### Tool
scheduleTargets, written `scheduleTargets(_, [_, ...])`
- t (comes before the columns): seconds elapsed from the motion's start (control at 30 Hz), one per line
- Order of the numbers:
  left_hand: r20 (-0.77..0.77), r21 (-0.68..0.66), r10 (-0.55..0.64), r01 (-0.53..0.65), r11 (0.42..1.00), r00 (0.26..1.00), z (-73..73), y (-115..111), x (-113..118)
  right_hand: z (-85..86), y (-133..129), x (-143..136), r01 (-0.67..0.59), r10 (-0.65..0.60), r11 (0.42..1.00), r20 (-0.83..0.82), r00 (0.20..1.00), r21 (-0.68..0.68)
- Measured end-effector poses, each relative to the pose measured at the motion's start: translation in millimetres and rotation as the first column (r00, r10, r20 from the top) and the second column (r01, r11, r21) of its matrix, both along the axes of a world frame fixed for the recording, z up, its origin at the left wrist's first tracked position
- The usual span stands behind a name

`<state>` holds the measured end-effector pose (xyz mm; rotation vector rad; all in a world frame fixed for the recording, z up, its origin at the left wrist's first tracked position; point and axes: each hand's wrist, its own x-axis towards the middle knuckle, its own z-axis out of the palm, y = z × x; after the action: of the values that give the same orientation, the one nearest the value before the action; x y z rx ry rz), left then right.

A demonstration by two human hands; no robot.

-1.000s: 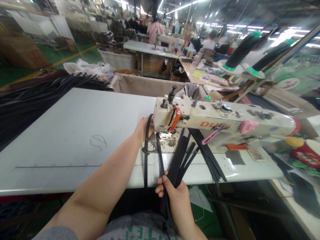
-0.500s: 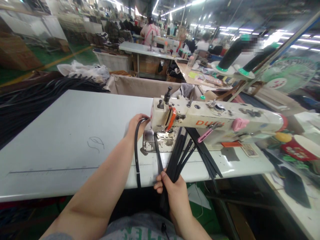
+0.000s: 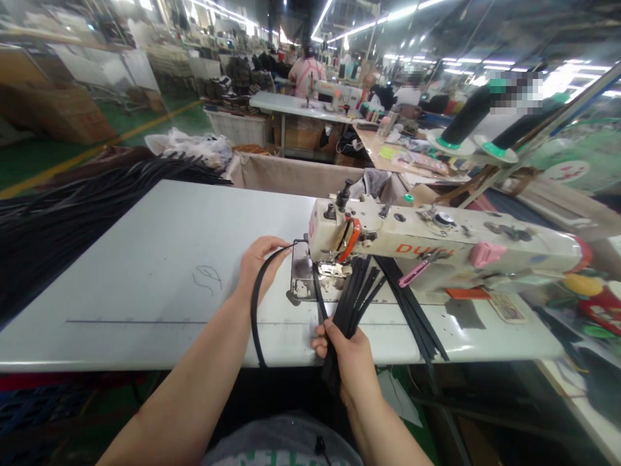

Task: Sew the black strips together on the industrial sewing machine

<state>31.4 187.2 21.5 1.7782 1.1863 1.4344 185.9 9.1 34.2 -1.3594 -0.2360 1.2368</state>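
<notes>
My left hand [image 3: 262, 262] pinches a narrow black strap [image 3: 254, 310] just left of the sewing machine [image 3: 383, 236]. From its fingertips the strap bends round over the wrist and hangs past the table's front edge. My right hand [image 3: 347, 346], closed, grips a bundle of black strips [image 3: 350, 298] in front of the machine. One thin strip [image 3: 319, 292] runs from those fingers up to the presser foot [image 3: 332, 268]. The needle itself cannot be made out. More black strips [image 3: 410, 307] lie under the machine arm, to the right of the bundle.
A large heap of black straps [image 3: 97, 200] lies along the table's left side. Pink thread snips [image 3: 414, 273] rest against the machine arm. Thread cones [image 3: 466, 116] stand at the back right. A fabric-lined bin [image 3: 295, 173] sits behind the white table [image 3: 145, 259]. Another person [image 3: 309, 74] sits farther back.
The view has shifted, so the table and machine appear farther right. My left hand has drawn a little left, away from the machine head, with the strap bowing out wider. My right hand keeps its grip.
</notes>
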Motion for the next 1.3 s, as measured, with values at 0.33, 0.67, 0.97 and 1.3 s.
scheduleTargets(0.33, [-0.287,0.306,-0.091,0.181,0.935,0.954,14.3,-58.2,-21.8,-4.3,-1.2,0.6,-0.016,0.016,1.000,0.006,1.000,0.003])
scheduleTargets(0.67, [-0.524,0.160,-0.170,0.292,0.943,0.835,-14.8,-96.9,-23.9,-1.5,-2.3,-0.3,-0.028,0.028,1.000,-0.002,1.000,0.008])
scheduleTargets(0.97, [0.455,-0.638,-0.224,0.491,0.593,0.862,-6.8,-89.4,-7.3,-3.8,-1.2,0.3,-0.043,0.043,0.999,0.014,0.999,0.005])
scheduleTargets(1.3, [0.404,-0.688,-0.217,0.451,0.568,0.889,5.2,-82.6,2.9,-1.5,-2.6,0.0,-0.048,0.048,0.999,0.001,0.999,0.016])
